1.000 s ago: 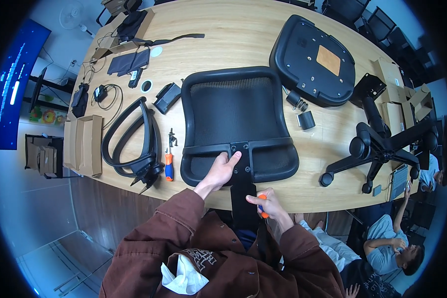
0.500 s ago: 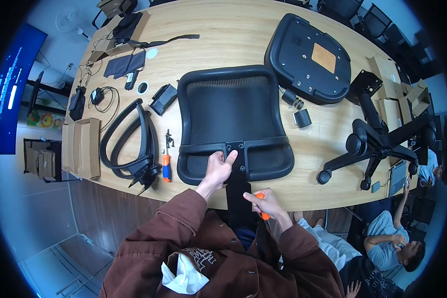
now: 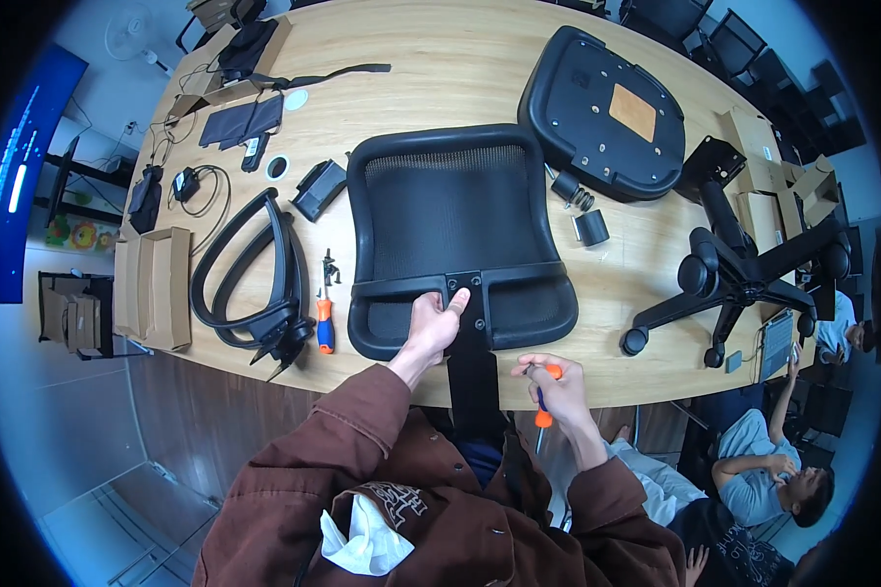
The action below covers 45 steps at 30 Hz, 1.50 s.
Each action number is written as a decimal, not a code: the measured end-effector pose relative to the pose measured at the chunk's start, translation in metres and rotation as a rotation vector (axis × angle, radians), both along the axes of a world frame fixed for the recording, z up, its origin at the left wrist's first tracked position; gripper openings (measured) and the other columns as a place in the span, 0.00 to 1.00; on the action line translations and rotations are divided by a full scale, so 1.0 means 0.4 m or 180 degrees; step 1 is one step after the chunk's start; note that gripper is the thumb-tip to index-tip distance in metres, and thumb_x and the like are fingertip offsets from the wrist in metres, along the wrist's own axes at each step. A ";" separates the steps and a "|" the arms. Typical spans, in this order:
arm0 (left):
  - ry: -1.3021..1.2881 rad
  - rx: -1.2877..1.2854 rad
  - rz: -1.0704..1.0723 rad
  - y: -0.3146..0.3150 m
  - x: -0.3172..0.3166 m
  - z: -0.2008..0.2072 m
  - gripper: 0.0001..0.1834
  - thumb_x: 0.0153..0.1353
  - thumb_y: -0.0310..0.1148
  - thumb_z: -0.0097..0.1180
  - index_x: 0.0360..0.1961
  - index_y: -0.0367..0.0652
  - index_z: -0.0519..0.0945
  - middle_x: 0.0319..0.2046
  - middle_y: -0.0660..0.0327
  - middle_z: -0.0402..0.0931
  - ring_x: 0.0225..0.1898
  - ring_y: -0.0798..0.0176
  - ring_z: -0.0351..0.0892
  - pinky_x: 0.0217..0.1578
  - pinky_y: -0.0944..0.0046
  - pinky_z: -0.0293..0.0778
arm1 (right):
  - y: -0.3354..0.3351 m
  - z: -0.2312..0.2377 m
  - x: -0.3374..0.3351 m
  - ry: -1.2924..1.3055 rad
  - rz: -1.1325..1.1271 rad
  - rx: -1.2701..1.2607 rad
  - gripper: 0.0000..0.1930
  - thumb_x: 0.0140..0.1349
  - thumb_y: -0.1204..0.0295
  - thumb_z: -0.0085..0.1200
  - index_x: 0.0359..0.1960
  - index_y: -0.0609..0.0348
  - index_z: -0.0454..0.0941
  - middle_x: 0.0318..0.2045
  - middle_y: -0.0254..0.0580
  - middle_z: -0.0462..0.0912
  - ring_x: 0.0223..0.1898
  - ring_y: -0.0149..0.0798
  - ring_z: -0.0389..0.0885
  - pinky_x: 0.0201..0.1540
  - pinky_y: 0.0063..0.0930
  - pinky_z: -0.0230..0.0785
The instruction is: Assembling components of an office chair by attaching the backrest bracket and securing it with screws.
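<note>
Your left hand (image 3: pixel 433 323) clasps the bar (image 3: pixel 475 383), running near to far onto the backrest (image 3: pixel 445 201); your right hand (image 3: pixel 560 388), apart to its right, grips the screwdriver (image 3: pixel 544 418)

Here we look from the wearer's head, through the left of two fisheyes, angled steeply down: brown jacket (image 3: pixel 440 533) closest at the lower edge, left hand (image 3: pixel 431 328) and right hand (image 3: pixel 564 393) around mid-frame, counter (image 3: pixel 440 73) stretching away beyond, screen (image 3: pixel 29 166) curving at the left rim.
</note>
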<state>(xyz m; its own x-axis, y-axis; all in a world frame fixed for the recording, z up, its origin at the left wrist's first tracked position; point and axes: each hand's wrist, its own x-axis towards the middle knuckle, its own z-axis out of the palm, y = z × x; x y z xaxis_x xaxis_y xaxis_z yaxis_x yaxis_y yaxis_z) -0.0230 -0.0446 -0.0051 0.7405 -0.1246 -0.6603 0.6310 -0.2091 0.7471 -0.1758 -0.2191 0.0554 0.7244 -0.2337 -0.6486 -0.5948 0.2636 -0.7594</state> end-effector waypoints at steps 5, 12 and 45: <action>-0.0197 0.0165 -0.0140 0.001 -0.002 -0.028 0.16 0.70 0.37 0.61 0.28 0.39 0.77 0.20 0.70 0.68 0.20 0.76 0.60 0.21 0.66 0.57 | 0.033 0.010 0.047 -0.0811 0.0281 -0.0968 0.09 0.65 0.77 0.57 0.45 0.66 0.82 0.35 0.43 0.90 0.26 0.30 0.85 0.31 0.24 0.75; -0.0185 -0.0024 -0.0011 0.001 -0.011 -0.008 0.18 0.69 0.39 0.62 0.31 0.32 0.80 0.24 0.64 0.75 0.25 0.71 0.68 0.27 0.62 0.68 | 0.084 0.016 0.139 -0.1723 0.0914 -0.3168 0.08 0.58 0.68 0.68 0.34 0.59 0.86 0.30 0.46 0.88 0.30 0.48 0.87 0.37 0.36 0.76; -0.0172 0.0063 0.0097 -0.009 -0.010 0.012 0.19 0.69 0.39 0.62 0.25 0.38 0.75 0.19 0.69 0.66 0.21 0.74 0.59 0.21 0.63 0.56 | 0.080 -0.029 0.173 -0.2070 0.1702 -0.3485 0.08 0.56 0.70 0.68 0.36 0.55 0.85 0.35 0.35 0.83 0.29 0.43 0.85 0.32 0.35 0.76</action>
<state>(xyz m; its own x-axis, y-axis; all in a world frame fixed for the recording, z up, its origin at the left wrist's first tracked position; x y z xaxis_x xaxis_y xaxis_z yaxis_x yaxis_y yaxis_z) -0.0269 -0.0482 -0.0002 0.7784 -0.0887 -0.6214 0.5961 -0.2057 0.7761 -0.1064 -0.1869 0.0439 0.9855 -0.0002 0.1698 0.1043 -0.7881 -0.6066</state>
